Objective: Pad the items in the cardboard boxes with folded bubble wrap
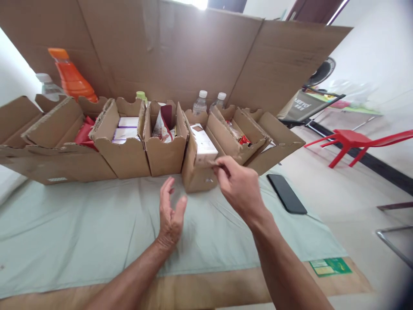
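My right hand (237, 183) is closed in a pinch at the front rim of a narrow cardboard bin (196, 178), which sits slightly forward of its neighbours. Inside that bin stands a white carton (204, 144), its top showing just behind my fingertips. My left hand (171, 211) hovers over the cloth in front of the bins, fingers apart and holding nothing. Just left of the pinched bin, another bin (166, 157) holds a maroon and white packet (164, 125). To the right, a bin (226, 133) contains small red-wrapped packets (244, 140).
A pale green cloth (97, 219) covers the table. Further left, bins hold white-purple boxes (127, 129) and a red packet (85, 131). Behind are an orange bottle (72, 77), clear bottles (200, 102) and a tall cardboard panel (180, 51). A black phone (286, 193) lies right.
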Demonstrator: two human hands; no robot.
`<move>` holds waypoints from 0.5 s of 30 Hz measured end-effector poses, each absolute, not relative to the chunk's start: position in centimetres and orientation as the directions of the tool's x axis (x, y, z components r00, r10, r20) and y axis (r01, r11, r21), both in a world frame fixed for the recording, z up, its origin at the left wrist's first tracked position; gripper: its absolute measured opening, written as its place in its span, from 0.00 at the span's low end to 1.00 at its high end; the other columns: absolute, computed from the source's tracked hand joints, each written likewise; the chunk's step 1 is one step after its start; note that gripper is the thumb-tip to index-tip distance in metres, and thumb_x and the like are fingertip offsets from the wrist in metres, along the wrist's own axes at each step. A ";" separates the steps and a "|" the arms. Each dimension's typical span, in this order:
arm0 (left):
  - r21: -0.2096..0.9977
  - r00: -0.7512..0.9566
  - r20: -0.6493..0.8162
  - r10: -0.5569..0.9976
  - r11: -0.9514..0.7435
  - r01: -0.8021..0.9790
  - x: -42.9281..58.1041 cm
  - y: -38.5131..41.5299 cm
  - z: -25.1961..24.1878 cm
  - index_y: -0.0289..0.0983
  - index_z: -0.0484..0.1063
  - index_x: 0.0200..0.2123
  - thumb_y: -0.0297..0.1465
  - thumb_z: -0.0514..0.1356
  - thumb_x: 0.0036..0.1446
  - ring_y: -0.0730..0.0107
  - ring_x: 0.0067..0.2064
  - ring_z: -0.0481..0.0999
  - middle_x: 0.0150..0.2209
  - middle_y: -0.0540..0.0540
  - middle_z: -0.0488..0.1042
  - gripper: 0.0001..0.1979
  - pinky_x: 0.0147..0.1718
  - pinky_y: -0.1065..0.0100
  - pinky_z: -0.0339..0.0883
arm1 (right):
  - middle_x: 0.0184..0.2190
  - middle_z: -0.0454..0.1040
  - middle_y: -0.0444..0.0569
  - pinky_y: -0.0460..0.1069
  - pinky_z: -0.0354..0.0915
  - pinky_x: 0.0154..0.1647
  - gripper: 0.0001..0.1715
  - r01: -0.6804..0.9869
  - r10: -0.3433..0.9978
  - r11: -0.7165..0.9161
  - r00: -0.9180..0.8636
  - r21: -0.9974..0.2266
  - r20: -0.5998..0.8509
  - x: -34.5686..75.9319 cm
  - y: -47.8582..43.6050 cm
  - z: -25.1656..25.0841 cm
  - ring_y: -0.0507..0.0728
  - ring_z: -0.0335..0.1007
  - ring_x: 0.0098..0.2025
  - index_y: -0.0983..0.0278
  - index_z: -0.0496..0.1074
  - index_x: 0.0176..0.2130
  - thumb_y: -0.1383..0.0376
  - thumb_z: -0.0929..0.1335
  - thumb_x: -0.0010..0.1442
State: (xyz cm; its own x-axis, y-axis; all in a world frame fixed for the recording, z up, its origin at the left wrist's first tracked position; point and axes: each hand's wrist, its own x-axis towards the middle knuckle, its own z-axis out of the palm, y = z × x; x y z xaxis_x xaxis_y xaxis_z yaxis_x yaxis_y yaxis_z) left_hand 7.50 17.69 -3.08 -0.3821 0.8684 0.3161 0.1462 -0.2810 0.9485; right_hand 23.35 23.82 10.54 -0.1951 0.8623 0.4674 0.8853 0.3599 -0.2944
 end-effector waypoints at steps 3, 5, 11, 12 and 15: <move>0.969 -0.474 0.242 0.846 -0.233 0.078 6.6 18.4 -3.1 0.43 0.59 0.69 0.46 0.56 0.69 0.48 0.70 0.64 0.69 0.36 0.64 0.30 0.69 0.46 0.59 | 0.33 0.83 0.48 0.54 0.69 0.35 0.12 0.818 0.803 0.453 -0.201 -0.355 0.561 28.3 16.1 9.6 0.60 0.78 0.32 0.56 0.79 0.41 0.60 0.65 0.65; 0.972 -0.475 0.230 0.849 -0.227 0.064 6.4 18.5 -2.9 0.43 0.59 0.70 0.48 0.55 0.69 0.47 0.71 0.63 0.70 0.36 0.63 0.31 0.69 0.46 0.58 | 0.38 0.84 0.49 0.59 0.74 0.38 0.11 0.819 0.845 0.385 -0.126 -0.425 0.520 32.5 11.2 8.3 0.65 0.81 0.37 0.52 0.80 0.43 0.57 0.69 0.62; 0.968 -0.222 0.188 0.957 -0.219 -0.125 8.3 16.1 -1.0 0.41 0.62 0.70 0.50 0.52 0.72 0.50 0.74 0.62 0.72 0.39 0.65 0.31 0.72 0.48 0.55 | 0.50 0.82 0.59 0.73 0.73 0.47 0.53 0.559 0.788 0.053 0.485 -0.827 0.379 42.2 2.8 2.5 0.78 0.79 0.53 0.45 0.62 0.71 0.43 0.76 0.51; 0.961 -0.162 0.184 0.970 -0.211 -0.175 8.9 15.4 -0.7 0.41 0.64 0.69 0.50 0.51 0.72 0.50 0.73 0.62 0.71 0.40 0.66 0.30 0.73 0.49 0.54 | 0.51 0.82 0.60 0.72 0.74 0.47 0.54 0.539 0.831 0.041 0.449 -0.842 0.328 42.7 2.3 1.7 0.78 0.79 0.54 0.48 0.62 0.71 0.42 0.75 0.52; 0.930 -0.095 0.177 0.980 -0.198 -0.309 10.1 13.3 -0.4 0.39 0.70 0.66 0.51 0.49 0.73 0.50 0.73 0.64 0.69 0.41 0.70 0.31 0.74 0.50 0.52 | 0.52 0.82 0.59 0.65 0.78 0.47 0.40 0.642 0.945 0.015 0.241 -0.766 0.220 41.7 2.3 0.3 0.75 0.80 0.53 0.58 0.74 0.61 0.41 0.74 0.56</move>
